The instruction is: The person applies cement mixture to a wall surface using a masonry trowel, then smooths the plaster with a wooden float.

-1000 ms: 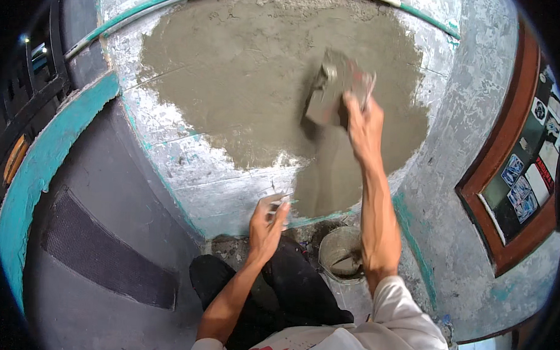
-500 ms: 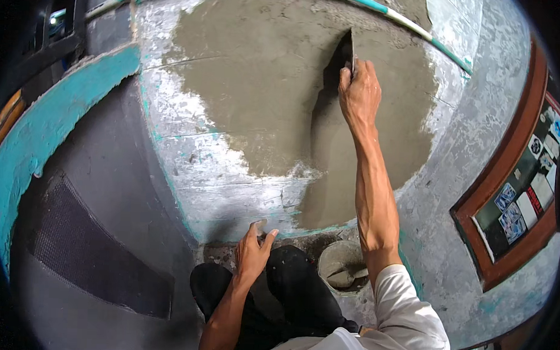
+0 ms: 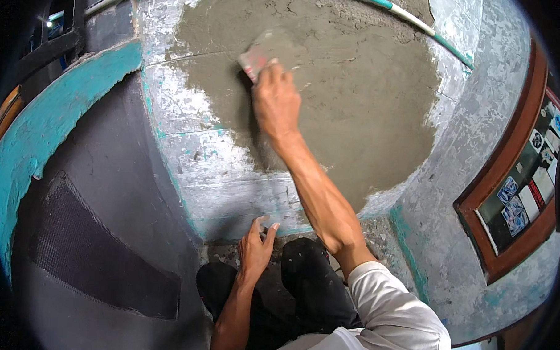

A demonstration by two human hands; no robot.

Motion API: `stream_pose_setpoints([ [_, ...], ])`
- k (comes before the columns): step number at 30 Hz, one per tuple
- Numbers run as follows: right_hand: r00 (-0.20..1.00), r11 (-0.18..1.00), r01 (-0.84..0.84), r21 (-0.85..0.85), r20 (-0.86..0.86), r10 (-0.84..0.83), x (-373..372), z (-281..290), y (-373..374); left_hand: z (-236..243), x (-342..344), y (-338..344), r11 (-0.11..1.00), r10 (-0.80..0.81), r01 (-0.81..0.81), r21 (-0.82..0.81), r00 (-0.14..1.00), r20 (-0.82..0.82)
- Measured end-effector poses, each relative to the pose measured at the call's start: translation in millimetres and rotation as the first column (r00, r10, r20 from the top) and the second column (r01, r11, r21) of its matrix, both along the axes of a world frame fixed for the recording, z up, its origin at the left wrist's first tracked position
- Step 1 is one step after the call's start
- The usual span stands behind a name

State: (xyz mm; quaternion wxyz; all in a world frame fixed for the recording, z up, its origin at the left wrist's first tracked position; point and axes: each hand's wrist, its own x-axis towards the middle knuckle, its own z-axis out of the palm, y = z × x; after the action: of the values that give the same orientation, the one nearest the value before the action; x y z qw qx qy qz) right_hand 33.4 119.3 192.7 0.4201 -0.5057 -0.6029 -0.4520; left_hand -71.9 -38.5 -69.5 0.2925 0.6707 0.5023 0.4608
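My right hand (image 3: 276,104) grips a flat plastering scraper (image 3: 269,54), its blade slightly blurred and pinkish marks along its left side. The blade lies against wet grey-brown mortar (image 3: 356,116) spread over the wall, toward the upper left of the patch. Its handle is covered by my fingers. Low in front of my knees, my left hand (image 3: 256,248) hangs beside the wall's foot, thumb and index finger apart, with greyish dirt at a fingertip and no object visible in it.
Bare whitish wall (image 3: 230,185) borders the mortar. A white and green pipe (image 3: 415,22) crosses above it. On the left stands a dark panel with mesh (image 3: 92,248) and a turquoise edge (image 3: 67,99); on the right is a brown-framed, stickered pane (image 3: 519,202). My right arm mostly hides the bucket.
My right hand has swept the scraper leftward and a little down across the mortar, turning the blade from edge-on to flatter. My forearm now covers the bucket. My left hand is nearly still.
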Motion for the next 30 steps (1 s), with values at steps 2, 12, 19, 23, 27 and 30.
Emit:
stream_pose_setpoints([
  [2,0.995,0.997,-0.074,0.012,0.074,0.073,-5,-11,-17,0,-1,1,0.999,0.031,-0.031,0.028,1.000,-0.001],
  [12,0.972,0.993,0.070,0.093,-0.232,-0.047,161,40,-67,1,-4,-3,0.999,-0.006,0.007,-0.034,1.000,0.013],
  [19,1.000,1.000,-0.031,0.004,0.004,0.031,88,-13,-28,-10,8,7,0.997,0.003,0.000,0.081,0.999,-0.039],
  [23,0.966,0.977,-0.215,-0.003,-0.144,0.213,104,-24,-66,-6,3,3,0.998,-0.016,0.020,0.065,0.999,-0.050],
  [27,0.983,0.993,-0.019,0.116,-0.178,0.039,147,2,-74,4,-1,-2,0.998,-0.030,0.033,0.044,0.997,-0.073],
  [30,0.977,0.945,0.210,0.252,-0.093,-0.192,151,20,-38,7,3,-3,0.998,-0.055,0.054,-0.025,0.997,-0.054],
])
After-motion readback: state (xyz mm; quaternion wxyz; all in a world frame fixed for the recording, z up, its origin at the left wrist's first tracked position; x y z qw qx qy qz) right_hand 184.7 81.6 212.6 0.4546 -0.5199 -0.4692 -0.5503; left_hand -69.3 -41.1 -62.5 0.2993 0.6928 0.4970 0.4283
